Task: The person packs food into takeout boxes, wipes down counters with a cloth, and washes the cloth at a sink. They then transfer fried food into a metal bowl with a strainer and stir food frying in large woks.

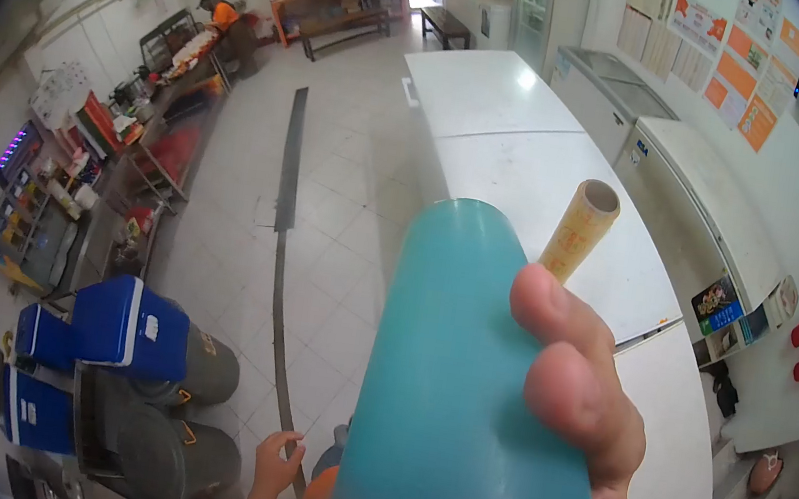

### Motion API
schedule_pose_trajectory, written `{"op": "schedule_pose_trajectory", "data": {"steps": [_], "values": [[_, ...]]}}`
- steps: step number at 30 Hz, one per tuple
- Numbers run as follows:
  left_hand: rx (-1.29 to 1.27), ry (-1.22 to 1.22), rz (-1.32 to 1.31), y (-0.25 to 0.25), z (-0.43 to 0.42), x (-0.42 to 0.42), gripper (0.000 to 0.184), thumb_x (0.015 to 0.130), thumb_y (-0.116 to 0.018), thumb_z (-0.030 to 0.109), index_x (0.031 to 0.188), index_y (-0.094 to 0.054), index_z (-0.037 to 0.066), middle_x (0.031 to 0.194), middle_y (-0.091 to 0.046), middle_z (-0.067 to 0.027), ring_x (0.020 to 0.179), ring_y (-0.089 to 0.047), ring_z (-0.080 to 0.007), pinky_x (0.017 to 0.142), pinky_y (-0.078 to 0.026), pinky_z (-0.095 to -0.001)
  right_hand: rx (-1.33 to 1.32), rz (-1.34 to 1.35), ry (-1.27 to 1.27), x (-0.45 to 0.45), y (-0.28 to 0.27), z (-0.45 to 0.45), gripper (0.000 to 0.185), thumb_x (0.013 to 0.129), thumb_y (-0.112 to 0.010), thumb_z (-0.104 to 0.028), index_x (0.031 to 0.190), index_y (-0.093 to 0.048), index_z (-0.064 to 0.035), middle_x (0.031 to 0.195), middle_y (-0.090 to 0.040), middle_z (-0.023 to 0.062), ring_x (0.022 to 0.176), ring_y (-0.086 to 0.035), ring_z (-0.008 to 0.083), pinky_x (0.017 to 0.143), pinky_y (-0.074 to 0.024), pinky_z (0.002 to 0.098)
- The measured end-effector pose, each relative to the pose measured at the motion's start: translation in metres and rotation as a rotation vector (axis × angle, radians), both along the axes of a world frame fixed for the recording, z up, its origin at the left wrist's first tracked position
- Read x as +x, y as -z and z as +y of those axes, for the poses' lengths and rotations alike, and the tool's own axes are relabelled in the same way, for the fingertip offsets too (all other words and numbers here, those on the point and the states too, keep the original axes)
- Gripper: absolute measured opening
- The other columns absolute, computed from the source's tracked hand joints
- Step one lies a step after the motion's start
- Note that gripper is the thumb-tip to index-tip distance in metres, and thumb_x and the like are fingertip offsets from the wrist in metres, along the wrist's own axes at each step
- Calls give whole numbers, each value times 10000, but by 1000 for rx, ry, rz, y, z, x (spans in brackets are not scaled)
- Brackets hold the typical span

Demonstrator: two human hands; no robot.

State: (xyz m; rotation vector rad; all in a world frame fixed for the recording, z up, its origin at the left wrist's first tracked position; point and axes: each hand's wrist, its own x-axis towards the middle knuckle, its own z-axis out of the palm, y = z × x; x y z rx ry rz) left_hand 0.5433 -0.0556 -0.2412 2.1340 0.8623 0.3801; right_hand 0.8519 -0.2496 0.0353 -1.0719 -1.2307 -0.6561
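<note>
Close to the camera, a smooth teal cylinder (pixel 463 379) that looks like plastic fills much of the lower middle. My right hand (pixel 591 406) grips its right side with bent fingers; its bottom end runs out of frame. Just behind the fingers, a yellowish cardboard tube (pixel 579 228) with orange print tilts up, its hollow end showing. Its lower part is hidden, so I cannot tell whether the hand holds it too. Low in the view, my left hand (pixel 275 465) hangs with finger and thumb apart, holding nothing visible.
White chest freezers (pixel 500 96) stand at the right. Blue cooler boxes (pixel 132 325) and dark grey bins (pixel 180 458) crowd the lower left. A person in orange (pixel 227 25) bends over the left counter (pixel 181 105). A dark strip (pixel 292 165) runs along the tiled floor.
</note>
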Motion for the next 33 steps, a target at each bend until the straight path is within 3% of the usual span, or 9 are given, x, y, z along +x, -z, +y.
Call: {"op": "schedule_pose_trajectory", "data": {"steps": [5, 9, 15, 18, 20, 22, 26, 29, 33], "values": [[-275, -250, 385, 171, 65, -87, 201, 885, -683, 175, 1016, -734, 31, 1016, -735, -176, 915, -716, -303, 826, -550, -410, -103, 86, 122, 58, 36, 45, 649, 792, -819, -136, 1347, -505, -17, 1228, -633, 120, 1091, -639, 258, 957, -516, 395], [-553, -372, 738, 237, 120, -109, 247, 926, -635, 223, 1054, -729, 34, 1056, -731, -155, 960, -705, -296, 851, -547, -421, -256, 247, 245, 111, 72, 114, 688, 764, -852, -108, 1348, -502, -6, 1233, -627, 115, 1089, -637, 244, 963, -513, 381], [-600, -73, 1004, 252, 262, -54, 326, 987, -562, 296, 1109, -722, 39, 1116, -726, -124, 1029, -689, -285, 889, -542, -437, -404, 769, 450, 245, 205, 215, 705, 742, -883, -83, 1332, -501, -26, 1196, -620, 99, 1084, -618, 213, 952, -521, 362], [-200, 383, 1155, 264, 358, 1, 369, 1018, -526, 332, 1137, -719, 41, 1146, -724, -109, 1063, -681, -280, 908, -540, -445, -376, 1021, 825, 316, 292, 228, 690, 790, -865, -170, 1333, -475, 1, 1204, -647, 189, 1138, -652, 280, 970, -527, 410], [25, 489, 1135, 283, 428, 54, 398, 1038, -502, 356, 1156, -716, 42, 1166, -722, -98, 1086, -675, -276, 921, -538, -450, -433, 935, 1212, 383, 401, 193, 857, 822, -858, -315, 1448, -397, 46, 1279, -635, 245, 1152, -645, 316, 969, -513, 402], [-573, -118, 370, 294, 505, 116, 286, 957, -619, 300, 1043, -697, 39, 907, -696, -101, 888, -665, -216, 808, -524, -393, -388, 827, 1576, 418, 448, 190, 930, 852, -819, -414, 1485, -353, 83, 1335, -604, 281, 1181, -628, 391, 1013, -485, 429], [-441, -121, 237, 250, 644, 284, 342, 935, -710, 309, 1178, -684, 71, 1105, -735, -101, 1004, -693, -202, 852, -544, -357, -245, 1024, 1693, 449, 468, 194, 977, 851, -755, -588, 1460, -376, 74, 1290, -611, 318, 1140, -629, 462, 976, -510, 485], [-489, -121, 191, 240, 722, 348, 331, 954, -685, 298, 1196, -674, 73, 1081, -737, -87, 985, -690, -200, 848, -540, -348, -142, 1160, 1838, 462, 529, 196, 834, 865, -770, -492, 1395, -463, 74, 1227, -648, 293, 1099, -647, 439, 963, -512, 500], [-578, -181, 468, 259, 801, 369, 306, 968, -644, 313, 1125, -699, 57, 977, -733, -73, 890, -671, -194, 808, -528, -338, -283, 1242, 1888, 527, 523, 336, 762, 867, -761, -453, 1352, -490, 69, 1201, -657, 275, 1059, -652, 411, 922, -516, 482]]}}
